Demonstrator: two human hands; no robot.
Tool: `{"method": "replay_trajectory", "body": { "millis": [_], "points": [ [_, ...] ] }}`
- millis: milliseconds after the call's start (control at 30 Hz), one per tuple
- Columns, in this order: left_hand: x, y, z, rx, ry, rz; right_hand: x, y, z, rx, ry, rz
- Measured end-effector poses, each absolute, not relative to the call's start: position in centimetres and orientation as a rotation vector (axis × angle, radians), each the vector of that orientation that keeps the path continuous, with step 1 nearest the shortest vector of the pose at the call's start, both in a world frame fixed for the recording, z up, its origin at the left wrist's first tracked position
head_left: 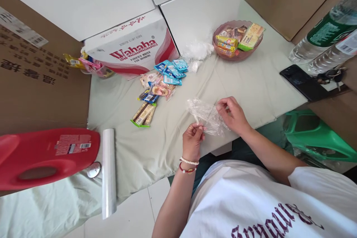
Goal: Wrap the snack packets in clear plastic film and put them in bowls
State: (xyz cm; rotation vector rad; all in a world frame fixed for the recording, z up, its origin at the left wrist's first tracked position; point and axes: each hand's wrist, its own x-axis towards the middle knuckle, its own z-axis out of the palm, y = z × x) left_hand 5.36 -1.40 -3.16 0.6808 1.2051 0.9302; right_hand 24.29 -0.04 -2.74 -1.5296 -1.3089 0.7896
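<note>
A crumpled sheet of clear plastic film (208,113) spreads between my two hands, just above the cloth near its front edge. My left hand (193,139) pinches the film's near left part between thumb and fingers; a ring and two bracelets show on this arm. At the film's right edge my right hand (231,113) has its fingers curled and closed on the plastic. Ahead and to the left lies a pile of snacks: blue sachets (173,70), a pink-wrapped biscuit pack (161,89) and a wafer pack with green ends (144,114).
A pink bowl (237,55) of snacks stands at the back, beside more crumpled film (198,51). A Wahaha carton (134,46) stands back left. At left are a red jug (69,156) and a film roll (108,173). A phone (302,81) and water bottles (329,29) are right.
</note>
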Motion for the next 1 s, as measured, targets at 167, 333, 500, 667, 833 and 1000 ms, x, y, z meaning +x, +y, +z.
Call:
{"method": "replay_trajectory", "body": {
  "millis": [167,333,500,667,833,1000],
  "points": [
    [6.1,-1.6,-3.5,0.678,1.216,1.066,23.6,0.1,-2.4,-1.47,-1.623,0.956],
    [5.0,-0.3,-3.4,0.378,1.156,1.17,24.6,1.0,-2.7,-1.4,-1.153,1.108],
    [3.5,1.3,-3.1,0.207,1.178,1.201,25.4,1.0,-2.1,-1.303,-0.854,1.451],
    [2.7,1.6,-2.0,0.288,1.127,1.064,24.8,0.8,-2.2,-1.289,-0.634,1.602],
    [1.7,2.2,-1.9,0.539,1.371,1.095,25.1,0.3,-2.8,-1.446,-0.858,1.47],
    [0.1,2.8,-3.3,0.643,1.618,1.276,27.3,-0.5,-2.6,-1.607,-1.302,1.394]
  ]
}}
